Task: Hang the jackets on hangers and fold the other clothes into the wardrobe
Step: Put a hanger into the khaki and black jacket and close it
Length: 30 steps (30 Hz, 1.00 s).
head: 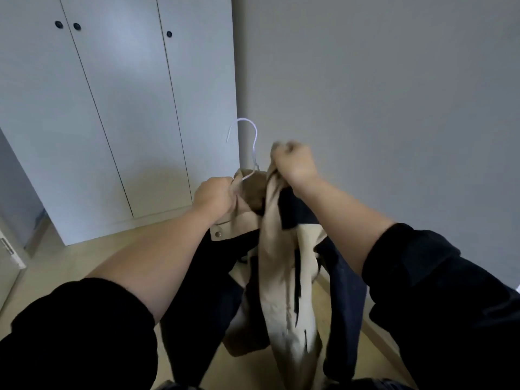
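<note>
We hold a beige and dark blue jacket up in front of us, near the corner where the white wardrobe meets the grey wall. Our left hand is closed around the jacket's collar together with the base of a thin white wire hanger, whose hook rises clear above the collar. The fingers of this hand are curled tight on cloth and wire.

Our right hand is a little higher and just to the right, its fingers closed in a fist on a fold of the beige cloth at the jacket's top edge; this hand is blurred. The rest of the jacket hangs down between our forearms, its lower end close to the wooden floor. The dark lining shows on both sides of the beige panel. All three wardrobe doors are shut, each with a small dark knob. Both black sleeves are pushed up to our elbows.
</note>
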Motion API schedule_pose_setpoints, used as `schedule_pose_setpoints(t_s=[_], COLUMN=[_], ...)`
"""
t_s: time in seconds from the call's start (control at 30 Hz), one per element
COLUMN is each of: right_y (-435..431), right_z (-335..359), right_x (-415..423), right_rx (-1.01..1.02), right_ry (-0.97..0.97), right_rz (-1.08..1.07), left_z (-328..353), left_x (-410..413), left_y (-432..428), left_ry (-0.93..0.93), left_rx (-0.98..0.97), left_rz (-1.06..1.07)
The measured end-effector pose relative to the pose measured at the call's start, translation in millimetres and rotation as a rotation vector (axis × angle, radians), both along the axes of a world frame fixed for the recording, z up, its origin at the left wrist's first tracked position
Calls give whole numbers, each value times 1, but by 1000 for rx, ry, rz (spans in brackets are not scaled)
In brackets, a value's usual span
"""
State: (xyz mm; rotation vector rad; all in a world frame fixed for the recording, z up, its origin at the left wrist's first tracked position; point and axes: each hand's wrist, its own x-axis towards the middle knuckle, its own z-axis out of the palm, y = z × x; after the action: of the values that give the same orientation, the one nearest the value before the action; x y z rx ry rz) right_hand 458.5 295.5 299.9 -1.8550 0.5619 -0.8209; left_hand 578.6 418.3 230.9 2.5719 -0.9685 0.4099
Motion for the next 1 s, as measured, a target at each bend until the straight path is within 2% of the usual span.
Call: schedule_pose_setpoints(t_s=[0.07,0.1,0.13,0.2,0.3,0.33,0.37,0.47,0.5,0.53,0.63,0.67,0.7,0.77,0.8,0.83,0.9,1.0], right_y=[-10,-16,-20,-19,3,8,12,3,-3,-11,-30,-36,-43,-58,-64,-69,-74,-73], right_z=[-18,-24,-27,-24,-6,-2,1,-8,-13,-17,-19,-16,-15,-15,-15,-15,-16,-16], right_x=[-6,-11,-15,-19,-19,-21,-25,-39,-42,-43,-47,-48,-48,-49,-51,-53,-54,-54], right_rx=[-58,-89,-129,-212,-224,-214,-238,-236,-226,-270,-640,-713,-735,-710,-657,-577,-429,-341], right_ry=[351,409,376,172,-186,-237,-228,89,106,45,-155,-129,-22,311,415,428,291,107], right_rz=[113,99,48,-59,-59,-26,26,253,234,143,-269,-333,-361,-324,-263,-183,-68,-113], left_z=[0,0,1,4,12,13,15,21,23,26,34,36,39,42,42,42,43,60], left_x=[-2,-2,-1,-6,-26,-30,-31,-27,-29,-30,-37,-36,-36,-34,-33,-33,-32,-24], left_y=[0,1,1,-5,-20,-23,-25,-23,-22,-22,-22,-22,-21,-20,-18,-16,-15,-17], left_ry=[104,128,138,131,92,92,99,141,138,141,134,134,130,113,105,99,106,178], left_rx=[-129,-168,-198,-235,-200,-195,-208,-268,-286,-307,-371,-386,-400,-421,-415,-403,-382,-384], left_rz=[10,16,22,12,-45,-67,-86,-98,-114,-128,-145,-144,-141,-137,-129,-121,-113,-148])
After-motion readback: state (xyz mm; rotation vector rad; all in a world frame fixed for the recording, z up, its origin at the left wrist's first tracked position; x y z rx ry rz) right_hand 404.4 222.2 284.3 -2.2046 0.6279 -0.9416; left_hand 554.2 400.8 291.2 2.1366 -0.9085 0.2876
